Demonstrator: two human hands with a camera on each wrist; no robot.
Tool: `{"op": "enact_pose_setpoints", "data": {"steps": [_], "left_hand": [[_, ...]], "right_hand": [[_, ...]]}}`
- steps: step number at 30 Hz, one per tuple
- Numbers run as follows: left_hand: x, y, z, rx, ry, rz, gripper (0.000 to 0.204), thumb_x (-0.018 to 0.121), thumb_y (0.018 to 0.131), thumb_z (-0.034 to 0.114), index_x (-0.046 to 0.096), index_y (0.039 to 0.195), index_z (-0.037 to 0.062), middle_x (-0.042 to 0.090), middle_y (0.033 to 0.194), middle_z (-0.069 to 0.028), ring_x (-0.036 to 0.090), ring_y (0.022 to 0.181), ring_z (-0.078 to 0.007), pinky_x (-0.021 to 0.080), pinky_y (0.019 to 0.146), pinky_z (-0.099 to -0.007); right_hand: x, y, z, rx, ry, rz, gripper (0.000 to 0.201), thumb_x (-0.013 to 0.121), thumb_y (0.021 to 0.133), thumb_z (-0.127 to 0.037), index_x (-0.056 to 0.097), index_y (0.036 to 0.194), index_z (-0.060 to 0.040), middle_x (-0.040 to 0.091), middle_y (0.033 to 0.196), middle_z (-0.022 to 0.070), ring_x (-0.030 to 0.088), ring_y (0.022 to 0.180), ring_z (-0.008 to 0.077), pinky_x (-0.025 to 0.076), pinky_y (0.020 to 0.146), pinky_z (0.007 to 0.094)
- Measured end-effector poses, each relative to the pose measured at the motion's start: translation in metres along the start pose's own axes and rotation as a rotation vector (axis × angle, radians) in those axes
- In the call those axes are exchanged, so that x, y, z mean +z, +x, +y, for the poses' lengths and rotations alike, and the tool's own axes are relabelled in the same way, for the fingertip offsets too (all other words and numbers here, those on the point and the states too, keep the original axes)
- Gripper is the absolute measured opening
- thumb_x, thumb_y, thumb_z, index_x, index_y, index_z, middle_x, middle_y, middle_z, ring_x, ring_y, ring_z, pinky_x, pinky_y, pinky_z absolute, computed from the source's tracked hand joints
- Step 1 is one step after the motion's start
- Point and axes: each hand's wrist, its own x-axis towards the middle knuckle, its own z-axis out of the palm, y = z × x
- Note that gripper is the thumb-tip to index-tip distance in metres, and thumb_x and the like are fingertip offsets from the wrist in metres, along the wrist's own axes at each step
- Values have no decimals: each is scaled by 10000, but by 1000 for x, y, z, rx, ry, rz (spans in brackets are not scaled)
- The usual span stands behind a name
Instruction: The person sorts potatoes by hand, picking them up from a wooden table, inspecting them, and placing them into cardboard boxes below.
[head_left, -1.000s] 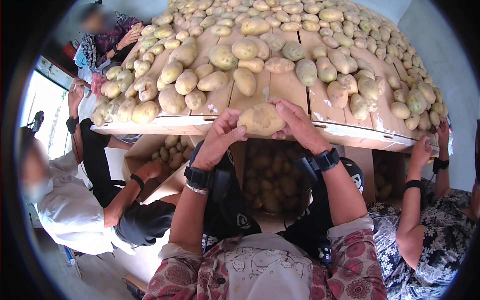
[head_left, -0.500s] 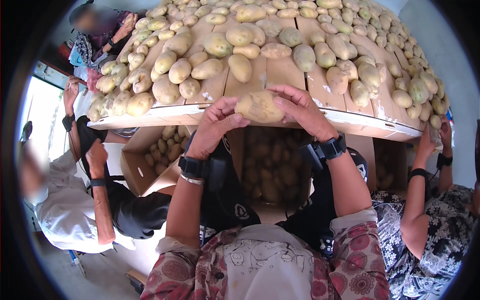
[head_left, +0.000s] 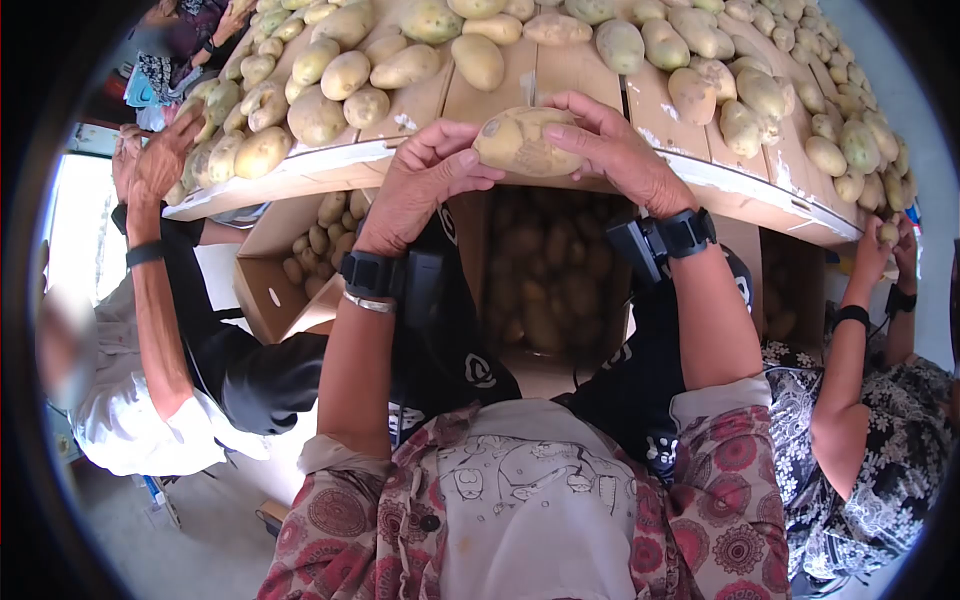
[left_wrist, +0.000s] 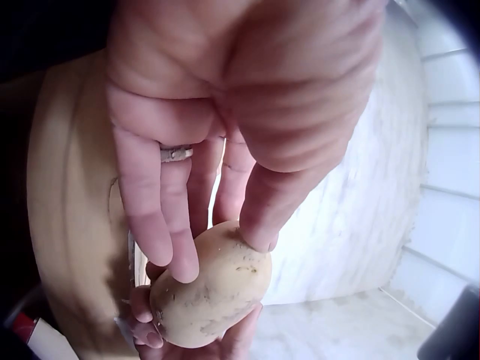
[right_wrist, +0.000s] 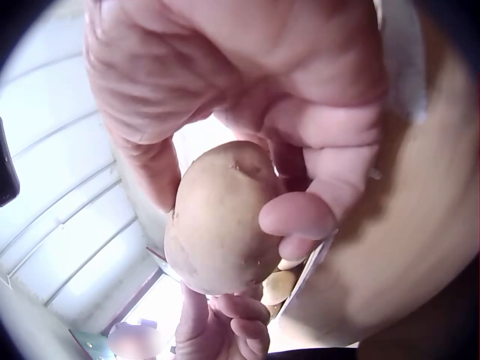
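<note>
A large pale-yellow potato point(head_left: 525, 145) with brownish rough patches is held up in front of the table's near edge. My left hand point(head_left: 425, 185) pinches its left end between thumb and fingertips, and a ring shows on one finger in the left wrist view. At the opposite end my right hand point(head_left: 628, 158) grips it, thumb across the near face and fingers behind. In the left wrist view the potato point(left_wrist: 214, 289) shows small dirt marks; the right wrist view gives its smoother side point(right_wrist: 221, 217).
Potatoes point(head_left: 478, 62) lie spread over the slatted table point(head_left: 440, 110), whose white-edged front runs just beyond my hands. Under it stand a potato-filled box point(head_left: 550, 270) and a cardboard box point(head_left: 265, 275) with potatoes. A person in white point(head_left: 140, 420) sits left, another in a floral top point(head_left: 880, 430) right.
The view has tipped down, so the table and potatoes sit higher in frame. Between my hands the potato has turned, showing a dark spot at its left end. The left neighbour's arm has risen to the table.
</note>
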Motion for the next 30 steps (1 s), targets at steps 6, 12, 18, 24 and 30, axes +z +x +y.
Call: {"op": "enact_pose_setpoints", "data": {"steps": [6,12,18,24,30], "left_hand": [[9,2,2,-93,111,-127,489,581,884,157,388,1319,45,571,1145,-103,643,894,-225,537,777,-283],[7,2,4,-117,49,-49,520,619,850,132,397,1314,56,592,1093,-99,646,845,-195,530,753,-269],[14,0,2,-107,145,-175,469,656,809,103,481,1240,47,608,1077,-88,628,904,-170,513,760,-255],[6,1,1,-114,79,-266,473,546,885,271,436,1278,32,514,1255,-176,544,1121,-278,456,912,-339],[10,5,0,-123,28,-115,360,531,905,143,475,1248,49,566,1180,-131,574,1064,-221,481,880,-304]], "right_hand": [[9,1,4,-95,-70,-67,475,621,839,-406,542,1136,-43,602,887,49,539,750,79,467,605,216],[-7,0,-3,-67,136,-34,336,549,910,-295,549,1140,-50,632,984,47,576,763,65,468,611,196],[-51,7,9,-243,379,254,302,489,940,-260,558,1091,-8,647,1033,110,593,760,89,469,642,197],[-77,7,17,-298,605,332,338,442,952,-289,522,1116,-4,605,1108,182,598,819,128,465,655,213],[-76,6,19,-303,615,311,368,439,949,-297,509,1145,7,599,1120,183,598,842,147,465,678,230]]}}
